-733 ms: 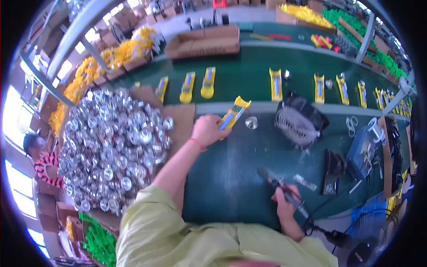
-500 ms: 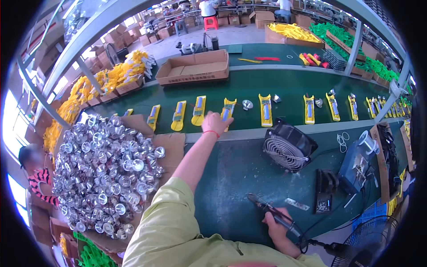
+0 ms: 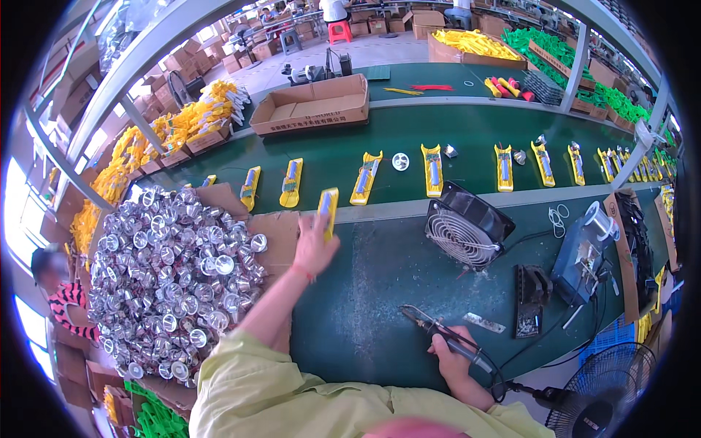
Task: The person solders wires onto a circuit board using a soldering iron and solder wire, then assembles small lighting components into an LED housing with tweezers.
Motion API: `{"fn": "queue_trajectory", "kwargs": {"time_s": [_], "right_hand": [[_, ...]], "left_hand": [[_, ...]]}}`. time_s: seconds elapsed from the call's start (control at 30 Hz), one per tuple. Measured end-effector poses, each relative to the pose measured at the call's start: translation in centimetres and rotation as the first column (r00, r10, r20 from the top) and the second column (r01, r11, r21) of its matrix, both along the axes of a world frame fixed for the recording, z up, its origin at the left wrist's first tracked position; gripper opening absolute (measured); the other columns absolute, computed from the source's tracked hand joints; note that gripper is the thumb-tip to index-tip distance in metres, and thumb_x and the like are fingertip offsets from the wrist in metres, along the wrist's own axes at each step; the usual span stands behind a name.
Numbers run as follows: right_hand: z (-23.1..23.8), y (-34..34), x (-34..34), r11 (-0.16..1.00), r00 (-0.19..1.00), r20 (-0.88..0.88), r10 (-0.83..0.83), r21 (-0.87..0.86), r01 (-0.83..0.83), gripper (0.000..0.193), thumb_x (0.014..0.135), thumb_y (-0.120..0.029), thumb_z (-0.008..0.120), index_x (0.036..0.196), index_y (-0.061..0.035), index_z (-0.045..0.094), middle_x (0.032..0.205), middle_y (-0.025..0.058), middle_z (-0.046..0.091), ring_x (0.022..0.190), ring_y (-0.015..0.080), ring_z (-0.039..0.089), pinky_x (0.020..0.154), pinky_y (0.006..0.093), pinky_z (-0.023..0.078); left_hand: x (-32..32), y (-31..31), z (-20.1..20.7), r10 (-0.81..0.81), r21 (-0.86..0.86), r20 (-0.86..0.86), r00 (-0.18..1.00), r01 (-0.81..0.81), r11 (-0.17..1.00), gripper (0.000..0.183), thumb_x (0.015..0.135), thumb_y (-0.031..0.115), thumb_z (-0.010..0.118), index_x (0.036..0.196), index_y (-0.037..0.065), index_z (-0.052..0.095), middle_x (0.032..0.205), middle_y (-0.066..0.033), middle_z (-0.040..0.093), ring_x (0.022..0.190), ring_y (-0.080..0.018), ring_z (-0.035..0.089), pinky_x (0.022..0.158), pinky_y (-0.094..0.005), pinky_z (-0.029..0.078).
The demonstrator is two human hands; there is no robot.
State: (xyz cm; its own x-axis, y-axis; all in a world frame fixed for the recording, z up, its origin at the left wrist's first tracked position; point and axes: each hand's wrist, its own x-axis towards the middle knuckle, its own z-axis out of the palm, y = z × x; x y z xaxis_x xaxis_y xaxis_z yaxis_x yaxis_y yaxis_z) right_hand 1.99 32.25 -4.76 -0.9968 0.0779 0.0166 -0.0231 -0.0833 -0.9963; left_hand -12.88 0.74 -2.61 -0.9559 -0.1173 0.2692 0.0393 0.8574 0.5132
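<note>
2 hands busy: left hand (image 3: 312, 248) half-hides yellow casing (image 3: 328, 211); right hand (image 3: 450, 355) grips soldering iron (image 3: 438, 335).

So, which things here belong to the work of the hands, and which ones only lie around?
In use:
- left hand holding a yellow part
- right hand gripping a soldering iron
- yellow parts on the green belt, e.g.

Lying about:
- black fan
- heap of silver cups
- cardboard box
- blue floor fan
</note>
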Motion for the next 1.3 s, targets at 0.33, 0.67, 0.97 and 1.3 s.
{"fn": "queue_trajectory", "kwargs": {"time_s": [0.33, 0.67, 0.97, 1.3], "right_hand": [[0.1, 0.3, 0.4, 0.999, 0.999, -0.032, -0.019, -0.05, 0.017, 0.018, 0.078, -0.005, 0.064, 0.088, 0.0029, 0.05, 0.069, 0.0093, 0.058, 0.053, 0.0115, 0.057, 0.049, 0.0226, 0.047], [0.1, -0.1, 0.4, 1.0, 0.996, -0.085, 0.0, -0.021, -0.002, 0.017, 0.079, -0.004, 0.063, 0.088, 0.0026, 0.051, 0.07, 0.0086, 0.058, 0.053, 0.011, 0.057, 0.049, 0.0224, 0.047], [0.4, -0.1, 1.2, 1.0, 0.992, -0.13, -0.003, 0.017, 0.005, 0.016, 0.079, -0.004, 0.063, 0.088, 0.0031, 0.052, 0.07, 0.0089, 0.058, 0.053, 0.0114, 0.057, 0.05, 0.0228, 0.048], [1.1, 0.0, 1.9, 0.999, 0.989, -0.146, -0.009, 0.043, 0.016, 0.015, 0.079, -0.002, 0.061, 0.089, 0.0032, 0.051, 0.067, 0.0079, 0.057, 0.054, 0.0109, 0.056, 0.05, 0.0221, 0.046]], "left_hand": [[18.3, 6.9, 4.5, 0.012, -0.108, -0.073, 0.997, -0.02, 0.994, 0.078, 0.06, 0.035, 0.076, 0.126, 0.014, 0.041, 0.128, -0.0224, 0.032, 0.116, -0.0402, 0.037, 0.093, -0.0501, 0.036], [21.3, -6.5, 1.7, 0.336, -0.502, -0.035, 0.941, -0.307, 0.808, 0.064, 0.072, 0.039, 0.066, 0.128, 0.018, 0.043, 0.13, -0.0138, 0.038, 0.12, -0.0311, 0.037, 0.095, -0.0601, 0.022], [20.6, -3.5, 2.7, 0.193, -0.416, -0.284, 0.939, -0.302, 0.858, 0.032, 0.068, 0.032, 0.07, 0.094, 0.013, 0.062, 0.109, -0.0046, 0.051, 0.109, -0.0237, 0.045, 0.095, -0.0556, 0.022], [19.7, -0.5, 2.6, -0.091, -0.418, -0.137, 0.986, 0.026, 0.908, 0.034, 0.067, 0.025, 0.071, 0.094, 0.011, 0.057, 0.098, -0.0055, 0.055, 0.1, -0.0235, 0.051, 0.094, -0.0504, 0.027]]}}
